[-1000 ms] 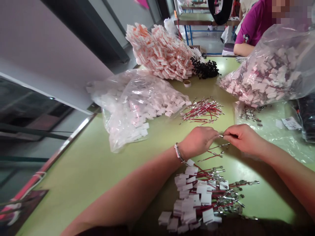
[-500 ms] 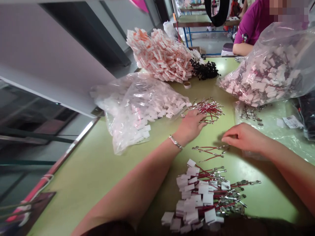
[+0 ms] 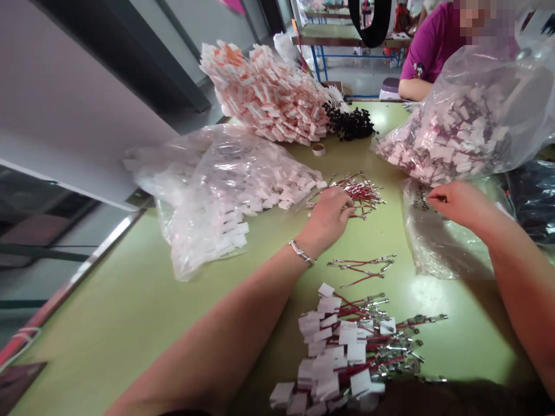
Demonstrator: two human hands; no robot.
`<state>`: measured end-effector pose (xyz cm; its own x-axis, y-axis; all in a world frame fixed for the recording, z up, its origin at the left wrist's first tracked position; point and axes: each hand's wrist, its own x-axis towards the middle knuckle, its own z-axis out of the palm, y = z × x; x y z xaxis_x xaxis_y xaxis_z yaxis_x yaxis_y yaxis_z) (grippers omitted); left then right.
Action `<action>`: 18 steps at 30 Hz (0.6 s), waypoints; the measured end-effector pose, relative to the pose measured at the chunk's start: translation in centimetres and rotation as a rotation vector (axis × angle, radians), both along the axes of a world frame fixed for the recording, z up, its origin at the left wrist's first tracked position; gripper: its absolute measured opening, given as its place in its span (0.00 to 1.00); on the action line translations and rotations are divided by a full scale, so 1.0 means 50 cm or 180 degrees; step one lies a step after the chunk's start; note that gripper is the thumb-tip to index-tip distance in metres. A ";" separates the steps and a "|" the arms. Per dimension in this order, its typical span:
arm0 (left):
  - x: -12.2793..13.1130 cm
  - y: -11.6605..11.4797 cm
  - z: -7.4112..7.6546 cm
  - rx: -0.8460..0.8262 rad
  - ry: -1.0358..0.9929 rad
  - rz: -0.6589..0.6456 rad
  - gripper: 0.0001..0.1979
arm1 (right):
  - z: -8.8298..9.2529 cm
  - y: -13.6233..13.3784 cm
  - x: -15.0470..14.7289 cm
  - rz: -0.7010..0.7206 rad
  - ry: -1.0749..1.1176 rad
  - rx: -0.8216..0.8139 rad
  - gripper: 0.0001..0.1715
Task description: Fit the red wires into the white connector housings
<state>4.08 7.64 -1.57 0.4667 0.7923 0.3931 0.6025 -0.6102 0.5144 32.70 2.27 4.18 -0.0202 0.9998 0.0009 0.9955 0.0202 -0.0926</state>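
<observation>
My left hand [image 3: 330,215], with a bracelet at the wrist, rests at the near-left edge of a loose pile of short red wires [image 3: 362,190] with metal ends. Its fingers are curled in, and what they hold is hidden. My right hand [image 3: 462,205] is over small metal pieces [image 3: 421,196] on a flat clear plastic bag [image 3: 427,254]. Thumb and fingers are pinched together; anything between them is too small to make out. A few separate red wires [image 3: 362,263] lie between the arms. Closer to me is a heap of red wires with white tags [image 3: 333,346].
Bags of white pieces stand left [image 3: 225,179] and right [image 3: 459,127]. Behind are a pink-white bundle [image 3: 269,92], black connectors [image 3: 353,122] and a tape roll [image 3: 318,149]. A person in a purple shirt [image 3: 429,43] sits across the green table [image 3: 143,306].
My right hand has moved away from the few separate wires, right and forward to the metal pieces on the flat bag. My left hand stays at the wire pile. The view has shifted slightly.
</observation>
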 end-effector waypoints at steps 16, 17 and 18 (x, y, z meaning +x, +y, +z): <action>0.013 -0.066 0.032 -0.1802 -0.1085 -0.0140 0.11 | -0.031 -0.024 -0.077 0.0095 0.0258 0.0612 0.16; 0.018 -0.074 0.033 -0.1842 -0.1011 -0.0266 0.11 | -0.030 -0.032 -0.094 0.0276 0.0710 0.0598 0.15; 0.022 -0.082 0.034 -0.1850 -0.0930 -0.0384 0.12 | -0.032 -0.041 -0.112 0.0418 0.1115 0.0554 0.14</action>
